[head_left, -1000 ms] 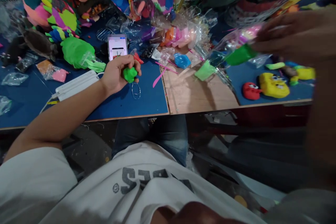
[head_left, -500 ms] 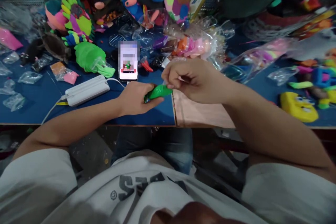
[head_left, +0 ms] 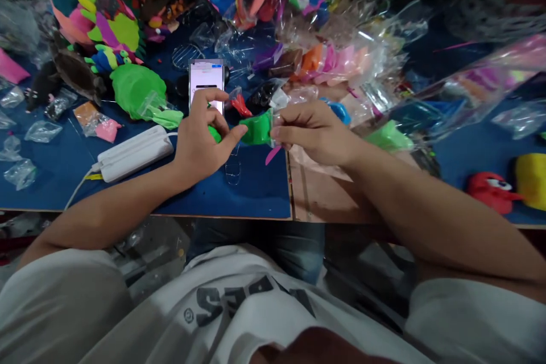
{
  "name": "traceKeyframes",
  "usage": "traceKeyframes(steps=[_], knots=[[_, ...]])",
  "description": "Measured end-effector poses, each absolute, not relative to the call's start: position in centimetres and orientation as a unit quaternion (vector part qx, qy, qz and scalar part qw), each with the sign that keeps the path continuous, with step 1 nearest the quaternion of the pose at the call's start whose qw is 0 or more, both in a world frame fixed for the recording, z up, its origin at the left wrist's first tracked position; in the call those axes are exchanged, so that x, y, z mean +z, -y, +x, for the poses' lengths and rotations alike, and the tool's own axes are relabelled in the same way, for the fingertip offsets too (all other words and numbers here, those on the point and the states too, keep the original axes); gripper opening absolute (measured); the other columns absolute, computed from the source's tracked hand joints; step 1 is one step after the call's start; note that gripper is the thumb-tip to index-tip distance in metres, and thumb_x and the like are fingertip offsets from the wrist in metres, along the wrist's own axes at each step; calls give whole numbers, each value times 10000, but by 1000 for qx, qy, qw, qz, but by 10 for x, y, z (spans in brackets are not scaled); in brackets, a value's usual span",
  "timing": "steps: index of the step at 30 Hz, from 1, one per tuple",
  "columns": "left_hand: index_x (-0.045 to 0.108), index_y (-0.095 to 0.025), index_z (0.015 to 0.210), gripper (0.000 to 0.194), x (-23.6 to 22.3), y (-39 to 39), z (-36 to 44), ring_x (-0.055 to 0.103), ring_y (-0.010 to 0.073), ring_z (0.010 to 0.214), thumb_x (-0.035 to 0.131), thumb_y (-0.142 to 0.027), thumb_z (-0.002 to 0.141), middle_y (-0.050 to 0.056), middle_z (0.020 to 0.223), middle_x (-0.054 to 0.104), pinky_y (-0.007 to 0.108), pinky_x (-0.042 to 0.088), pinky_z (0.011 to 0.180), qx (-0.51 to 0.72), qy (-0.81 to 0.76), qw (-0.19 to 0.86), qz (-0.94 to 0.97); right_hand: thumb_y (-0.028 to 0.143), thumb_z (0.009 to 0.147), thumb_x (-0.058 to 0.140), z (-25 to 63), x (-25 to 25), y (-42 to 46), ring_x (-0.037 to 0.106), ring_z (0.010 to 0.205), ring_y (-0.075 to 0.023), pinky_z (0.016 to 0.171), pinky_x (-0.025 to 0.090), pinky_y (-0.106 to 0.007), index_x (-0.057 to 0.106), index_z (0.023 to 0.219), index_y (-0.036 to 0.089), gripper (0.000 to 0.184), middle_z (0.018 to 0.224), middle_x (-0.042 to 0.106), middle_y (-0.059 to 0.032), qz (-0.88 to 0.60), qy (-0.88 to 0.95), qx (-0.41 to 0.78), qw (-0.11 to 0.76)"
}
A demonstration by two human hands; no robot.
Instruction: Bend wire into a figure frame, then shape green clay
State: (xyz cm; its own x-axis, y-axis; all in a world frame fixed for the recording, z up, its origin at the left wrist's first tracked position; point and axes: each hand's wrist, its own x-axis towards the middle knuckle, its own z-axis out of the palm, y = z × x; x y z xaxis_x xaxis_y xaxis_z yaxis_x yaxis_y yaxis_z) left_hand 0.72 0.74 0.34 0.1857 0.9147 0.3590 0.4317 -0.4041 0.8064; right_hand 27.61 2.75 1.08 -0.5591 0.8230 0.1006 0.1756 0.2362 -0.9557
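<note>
My right hand (head_left: 315,131) pinches the edge of a small clear bag of bright green modelling clay (head_left: 258,128), holding it just above the blue table. My left hand (head_left: 198,139) is curled to the left of it, its thumb tip at the bag's left end. A green lump (head_left: 214,134), looking like the same clay, shows within the curled fingers, mostly hidden by them. Behind the left fingers lies a lit phone (head_left: 206,75), its lower screen partly covered. A thin pink strip (head_left: 273,154) is under the bag.
A white power strip (head_left: 135,151) with its cable lies at left. Near it are a bagged light green clay piece (head_left: 140,91) and small clear packets. Clay figures and plastic bags crowd the back. A red clay figure (head_left: 490,192) sits at right; a wooden board (head_left: 315,196) is below the right hand.
The left hand has let go of the green clay bag and moved left and up, toward the phone, with a green lump in its fingers. The right hand now holds the bag. The view has shifted.
</note>
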Motion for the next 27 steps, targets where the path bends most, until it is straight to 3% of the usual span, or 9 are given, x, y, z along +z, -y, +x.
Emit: traceKeyframes(steps=[3,5,9,12,15,19,22,27], knots=[[753,-266,1220,346,3,-3,9,737,195,802,943,-410,969,-6,899,804,377,563,847,409,-422,285,757,475,1026,822,271,14,-19,335,570,-130,563,253,-358,538,638,253,529,583,421,46,-368,705,505,336],[785,-253,1275,436,0,-2,13,767,206,845,989,-453,945,24,984,839,376,579,859,373,-394,316,779,421,1018,819,266,13,-14,309,581,-133,568,250,-359,517,638,256,513,589,388,45,-384,705,490,340],[773,-246,1378,606,-10,-2,20,791,217,885,1030,-542,917,29,998,850,374,586,878,355,-392,357,770,391,1028,777,261,6,-11,394,590,-152,576,285,-362,582,664,263,432,604,488,30,-372,711,491,338],[768,-244,1245,518,-9,-3,23,769,203,841,977,-623,962,28,940,835,366,574,825,367,-405,385,744,393,1062,727,260,1,-12,448,601,-159,603,324,-364,641,728,260,370,627,539,33,-347,703,508,357],[727,-238,974,501,-2,-2,24,716,184,778,938,-692,976,35,876,813,359,543,747,370,-426,400,722,377,1073,706,258,-2,-10,431,618,-152,616,323,-356,632,771,258,333,653,524,45,-339,719,497,350],[653,-233,760,488,7,-2,24,637,170,695,890,-578,1013,18,741,746,368,486,686,341,-472,380,719,362,1046,723,253,-6,-5,341,606,-133,604,265,-357,472,721,263,422,642,419,65,-340,753,456,332],[659,-233,738,410,10,-3,22,607,166,666,861,-473,1002,6,701,716,373,458,673,326,-489,366,722,443,1057,769,250,-9,-3,283,607,-130,602,245,-364,386,705,268,548,638,347,73,-343,752,458,329],[630,-233,689,428,13,-4,20,530,149,640,903,-448,938,-13,653,651,362,416,655,305,-489,360,734,727,1047,859,250,-13,-5,265,637,-126,612,233,-365,374,698,263,756,660,323,81,-336,744,470,334]])
